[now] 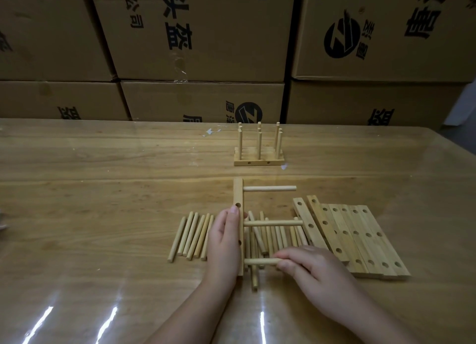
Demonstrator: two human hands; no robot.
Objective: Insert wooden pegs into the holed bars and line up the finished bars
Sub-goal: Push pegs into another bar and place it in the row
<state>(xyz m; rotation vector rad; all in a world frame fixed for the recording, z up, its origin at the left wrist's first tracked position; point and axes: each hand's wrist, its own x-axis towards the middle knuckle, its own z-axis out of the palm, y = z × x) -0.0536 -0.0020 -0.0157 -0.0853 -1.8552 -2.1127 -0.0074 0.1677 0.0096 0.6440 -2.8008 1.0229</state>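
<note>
Behind the table (103, 163), cartons (195, 32) read "头盔" and "公司". Nearer, the left hand (224, 243) grips a holed bar (238, 197) running away from the person, pegs (270, 188) pointing right; the right hand (309, 266) pinches the nearest peg (260, 261).

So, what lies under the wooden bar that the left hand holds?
Under the long holed wooden bar and its three inserted pegs, loose pale wooden pegs lie on the glossy table. The left hand and the right hand, pinching the nearest inserted peg, hide part of the pile.
</note>
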